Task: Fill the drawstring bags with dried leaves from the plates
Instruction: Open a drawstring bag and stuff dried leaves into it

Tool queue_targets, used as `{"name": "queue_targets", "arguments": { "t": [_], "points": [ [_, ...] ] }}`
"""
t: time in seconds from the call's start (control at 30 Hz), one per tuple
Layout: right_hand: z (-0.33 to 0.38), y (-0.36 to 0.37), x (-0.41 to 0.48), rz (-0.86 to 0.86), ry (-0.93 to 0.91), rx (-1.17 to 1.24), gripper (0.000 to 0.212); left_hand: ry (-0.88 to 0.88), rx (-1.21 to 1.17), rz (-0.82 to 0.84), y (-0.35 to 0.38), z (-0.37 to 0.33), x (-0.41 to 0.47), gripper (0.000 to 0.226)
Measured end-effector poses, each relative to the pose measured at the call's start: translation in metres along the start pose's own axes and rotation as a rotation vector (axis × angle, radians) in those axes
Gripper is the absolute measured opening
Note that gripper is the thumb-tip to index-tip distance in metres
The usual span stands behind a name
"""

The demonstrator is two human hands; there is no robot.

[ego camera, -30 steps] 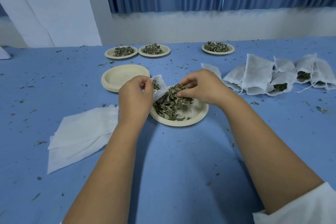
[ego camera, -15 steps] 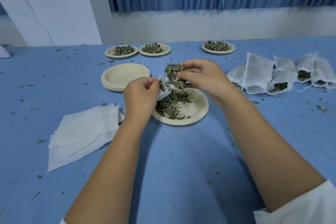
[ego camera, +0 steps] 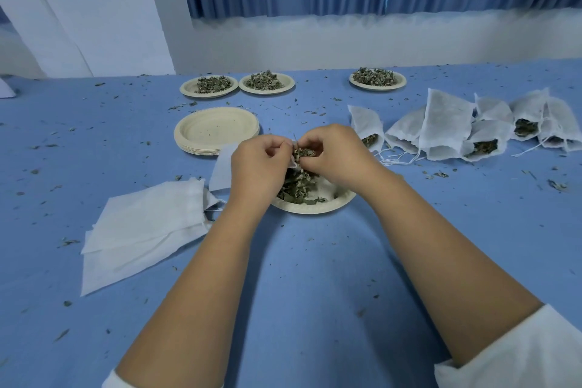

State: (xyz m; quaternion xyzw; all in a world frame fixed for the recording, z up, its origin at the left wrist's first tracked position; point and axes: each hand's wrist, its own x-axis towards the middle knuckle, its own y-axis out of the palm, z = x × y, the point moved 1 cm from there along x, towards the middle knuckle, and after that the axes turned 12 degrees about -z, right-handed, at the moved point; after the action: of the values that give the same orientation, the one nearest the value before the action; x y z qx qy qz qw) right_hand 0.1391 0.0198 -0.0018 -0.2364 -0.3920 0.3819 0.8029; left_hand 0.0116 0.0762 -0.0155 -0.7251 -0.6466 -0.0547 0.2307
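I see both hands meeting just above the near beige paper plate (ego camera: 315, 208) on the blue-covered bench (ego camera: 315, 277). The left hand (ego camera: 256, 167) has its fingers (ego camera: 277, 149) curled, pinching the mouth of a small white mesh drawstring bag (ego camera: 222, 167). The body of the bag hangs out to the left of the wrist. The right hand (ego camera: 340, 157) pinches a clump of dried green leaves (ego camera: 304, 153) in its fingertips, right at the bag's opening, touching the left fingers. Below them, a loose heap of leaves (ego camera: 296, 190) lies on the plate's left half.

Left of the plate, a pile of flat empty white bags (ego camera: 145, 224) lies on the bench. Behind the hands is a stack of empty beige plates (ego camera: 215, 131). To the right is a cluster of filled white bags (ego camera: 447, 126) with strings trailing. Along the far edge stand three leaf-heaped plates (ego camera: 266, 92). Leaf crumbs speckle the bench.
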Motion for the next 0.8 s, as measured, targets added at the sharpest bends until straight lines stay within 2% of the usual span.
{"name": "queue_targets", "arguments": {
  "t": [0.07,0.23,0.37,0.43,0.57,0.67,0.73,0.8],
  "points": [
    [0.001,0.0,-0.001,0.024,0.008,0.01,0.022,-0.005,0.015,0.022,0.002,0.001,-0.001,0.022],
    [-0.003,-0.009,0.003,0.099,0.211,0.314,0.021,-0.064,-0.04,-0.038,-0.003,0.004,0.004,0.027],
    [-0.007,-0.004,0.003,0.039,0.299,0.542,0.018,-0.104,-0.085,-0.034,-0.004,0.004,0.004,0.02],
    [-0.01,-0.001,0.003,0.032,0.377,0.632,0.025,-0.103,-0.103,-0.02,-0.004,0.003,0.004,0.02],
    [-0.016,0.003,0.004,0.11,0.469,0.505,0.05,-0.1,-0.135,-0.019,-0.003,0.001,0.003,0.021],
    [-0.014,0.007,0.002,0.23,0.562,0.732,0.033,-0.093,-0.131,-0.019,-0.002,0.002,0.005,0.023],
    [-0.012,0.008,0.001,0.203,0.532,0.7,0.02,-0.053,-0.114,-0.026,-0.003,0.003,0.005,0.024],
    [-0.012,0.01,0.001,0.125,0.493,0.632,0.017,0.023,-0.043,-0.033,-0.004,0.003,0.004,0.02]
  ]
}}
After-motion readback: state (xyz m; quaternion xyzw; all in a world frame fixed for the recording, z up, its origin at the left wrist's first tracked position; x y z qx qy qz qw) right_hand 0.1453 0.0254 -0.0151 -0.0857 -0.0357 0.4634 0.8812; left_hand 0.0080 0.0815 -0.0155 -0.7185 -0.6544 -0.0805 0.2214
